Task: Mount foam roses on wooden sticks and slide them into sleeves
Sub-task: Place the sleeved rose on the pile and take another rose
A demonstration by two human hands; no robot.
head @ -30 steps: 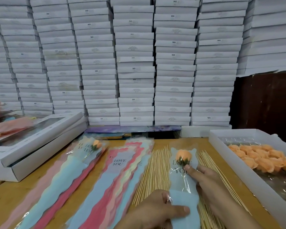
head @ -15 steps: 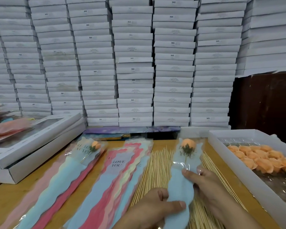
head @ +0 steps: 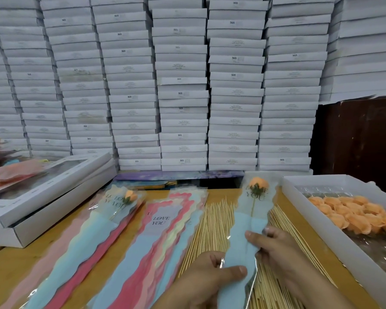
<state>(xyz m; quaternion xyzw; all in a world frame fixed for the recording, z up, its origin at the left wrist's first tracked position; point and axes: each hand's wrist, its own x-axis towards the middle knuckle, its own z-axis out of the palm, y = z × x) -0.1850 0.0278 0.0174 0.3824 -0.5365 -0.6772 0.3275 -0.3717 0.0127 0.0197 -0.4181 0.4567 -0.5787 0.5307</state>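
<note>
A clear sleeve with a light blue lower part (head: pixel 245 237) lies over the spread of wooden sticks (head: pixel 212 228). Inside it an orange foam rose (head: pixel 258 185) on a stick sits near the sleeve's top. My left hand (head: pixel 207 279) pinches the sleeve's lower part, thumb on top. My right hand (head: pixel 274 248) grips the sleeve a little higher, from its right side. At the right, a white box (head: pixel 316 219) holds several loose orange roses (head: pixel 354 212).
A pile of empty coloured "LOVE YOU" sleeves (head: pixel 156 233) lies left of the sticks. Further left, a finished sleeved rose (head: pixel 129 196) tops another pile. Flat white boxes (head: pixel 42 197) sit at the left edge, and tall stacks of white boxes (head: pixel 183 85) wall off the back.
The rose on its stick has slid further up inside the sleeve, away from me. Both hands have kept hold of the sleeve's lower part.
</note>
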